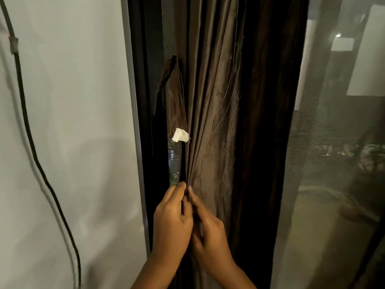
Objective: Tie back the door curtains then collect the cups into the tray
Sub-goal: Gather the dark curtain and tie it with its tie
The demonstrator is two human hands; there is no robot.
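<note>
Starting at the far left, a dark cable (pixel 27 130) is hanging down the pale wall (pixel 73 101), and just beside the wall the dark door frame (pixel 143 101) is running from top to bottom. Next to the frame a loose strip of brown fabric, probably the tie-back (pixel 168 80), is dangling from a point above, with a small white tag (pixel 180 135) showing at its lower end; it is not yet wrapped around anything. Below it the left hand (pixel 171 222) is reaching up with its fingers curled, pinching the edge folds of the brown curtain (pixel 218 111). Touching it, the right hand (pixel 210 232) is gripping the same bunch of folds from the other side, its fingers closing on the cloth too. The curtain is hanging gathered into a narrow column against the left side of the doorway, so the drawing-aside part is looking mostly done, while the tying itself is still waiting. Further right, a mesh screen (pixel 333 142) is covering the opening, with a dim area showing through it. No cups and no tray are appearing anywhere in this view, so nothing can be said of what any container is holding; judging from that, the collecting half of the job is still lying entirely ahead.
</note>
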